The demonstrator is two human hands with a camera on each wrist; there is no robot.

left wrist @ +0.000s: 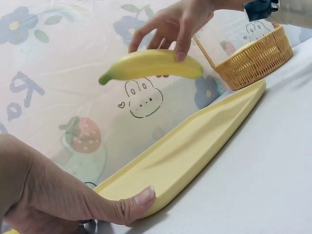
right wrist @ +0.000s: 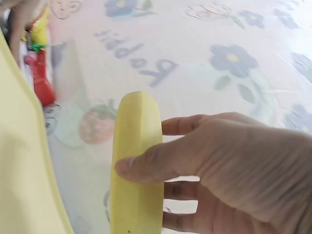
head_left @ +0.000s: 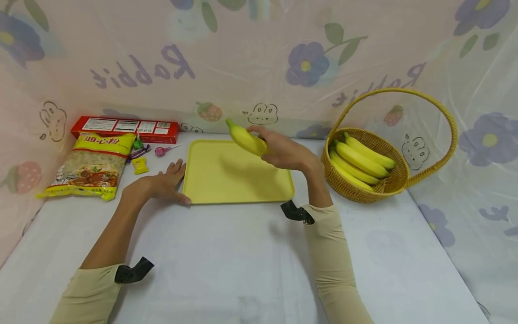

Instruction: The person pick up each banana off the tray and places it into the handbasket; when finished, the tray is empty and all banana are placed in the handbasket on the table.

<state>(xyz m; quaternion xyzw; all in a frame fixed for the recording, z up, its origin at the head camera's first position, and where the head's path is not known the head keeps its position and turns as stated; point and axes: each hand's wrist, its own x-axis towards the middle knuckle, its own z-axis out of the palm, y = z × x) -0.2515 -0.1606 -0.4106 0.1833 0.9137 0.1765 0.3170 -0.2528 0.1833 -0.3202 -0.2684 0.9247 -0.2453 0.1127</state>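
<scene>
My right hand (head_left: pixel 289 150) holds a yellow banana (head_left: pixel 246 138) with a green stem end above the yellow tray (head_left: pixel 238 175). In the right wrist view the thumb lies across the banana (right wrist: pixel 136 161), fingers on its far side. The left wrist view shows the banana (left wrist: pixel 153 66) raised over the tray (left wrist: pixel 170 151), its stem pointing left. At the tray's left edge rests my left hand (head_left: pixel 166 182), fingers extended, thumb against the near left corner. A wicker basket (head_left: pixel 356 195) to the right holds several more bananas (head_left: pixel 360 159).
On the left lies a yellow food bag (head_left: pixel 91 164) in front of a red box (head_left: pixel 166 130). Small wrapped candies, among them a yellow one (head_left: pixel 140 165) and a pink lollipop (head_left: pixel 161 151), lie between bag and tray. The basket's tall handle (head_left: pixel 449 121) arches up at the right.
</scene>
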